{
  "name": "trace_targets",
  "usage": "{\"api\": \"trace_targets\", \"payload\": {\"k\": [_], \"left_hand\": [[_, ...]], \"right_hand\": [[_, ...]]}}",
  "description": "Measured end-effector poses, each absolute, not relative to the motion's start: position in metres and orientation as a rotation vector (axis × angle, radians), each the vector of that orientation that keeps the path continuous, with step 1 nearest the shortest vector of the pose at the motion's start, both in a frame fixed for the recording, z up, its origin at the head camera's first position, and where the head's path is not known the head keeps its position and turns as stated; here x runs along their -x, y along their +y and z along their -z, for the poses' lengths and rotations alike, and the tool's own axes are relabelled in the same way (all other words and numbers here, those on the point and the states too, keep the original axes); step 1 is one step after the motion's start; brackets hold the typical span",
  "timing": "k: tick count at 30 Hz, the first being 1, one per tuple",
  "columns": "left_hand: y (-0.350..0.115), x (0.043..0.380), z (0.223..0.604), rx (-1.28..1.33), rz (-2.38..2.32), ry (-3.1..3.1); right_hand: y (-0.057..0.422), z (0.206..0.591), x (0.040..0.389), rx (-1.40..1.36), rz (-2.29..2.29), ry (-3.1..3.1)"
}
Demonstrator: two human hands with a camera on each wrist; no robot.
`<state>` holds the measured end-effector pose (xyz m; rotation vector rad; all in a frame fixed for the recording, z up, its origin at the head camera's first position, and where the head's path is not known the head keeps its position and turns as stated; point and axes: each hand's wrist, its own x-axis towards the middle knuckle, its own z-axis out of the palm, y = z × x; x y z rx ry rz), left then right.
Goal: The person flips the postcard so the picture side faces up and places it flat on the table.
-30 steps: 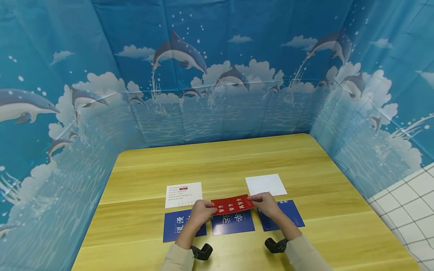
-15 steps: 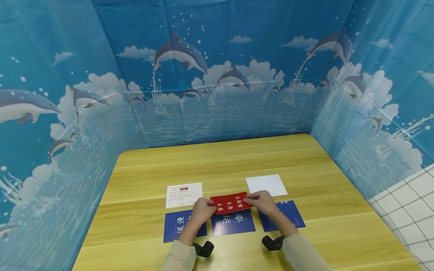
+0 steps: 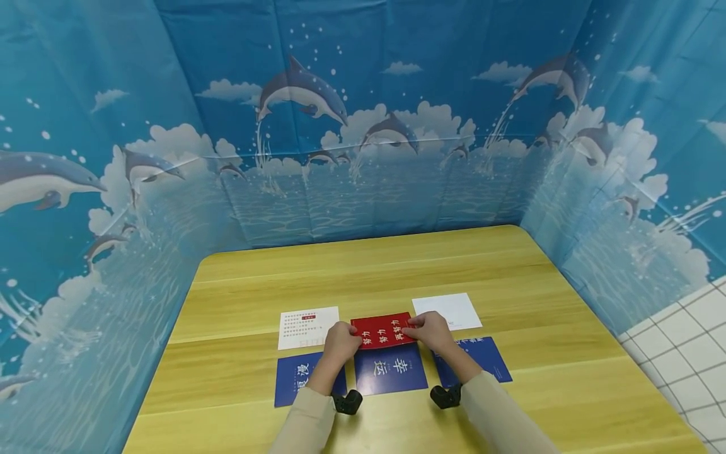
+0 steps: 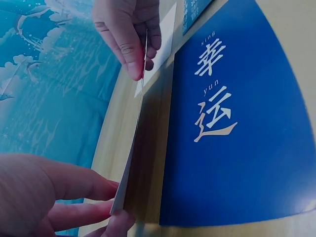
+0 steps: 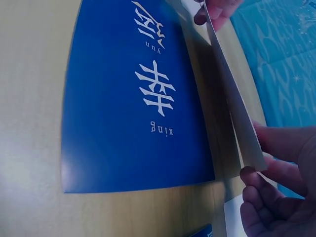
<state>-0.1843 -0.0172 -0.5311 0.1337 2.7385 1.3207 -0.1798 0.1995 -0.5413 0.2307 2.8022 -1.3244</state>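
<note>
A red card (image 3: 382,331) with white characters is held by its two short ends, above the table. My left hand (image 3: 341,342) pinches its left end between thumb and fingers, and my right hand (image 3: 432,331) pinches the right end. Both wrist views show the card nearly edge-on, slightly bowed, its pale back (image 5: 237,113) turned toward the right wrist camera. Just nearer to me than the red card lies a blue card (image 3: 391,372) with large white characters. In the left wrist view this blue card (image 4: 232,148) is flat on the table, apart from the held card.
A blue card (image 3: 289,381) lies at left, partly behind my left arm, and another blue card (image 3: 488,359) at right. Farther back are a white printed card (image 3: 306,326) and a plain white card (image 3: 448,310). A dolphin-patterned curtain (image 3: 363,202) borders the wooden table (image 3: 363,271).
Both hands have moved the red card away from me, toward the back of the table. More of the middle blue card now shows. The cards on the table have stayed put.
</note>
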Motion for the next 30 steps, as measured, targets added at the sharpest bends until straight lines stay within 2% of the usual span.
{"api": "trace_targets", "payload": {"k": [11, 30], "left_hand": [[-0.011, 0.196, 0.543, -0.139, -1.248, 2.926], [-0.001, 0.197, 0.539, -0.162, -0.927, 3.096]], "right_hand": [[0.192, 0.544, 0.193, -0.126, 1.175, 2.891], [0.181, 0.547, 0.198, 0.002, 0.928, 3.097]]}}
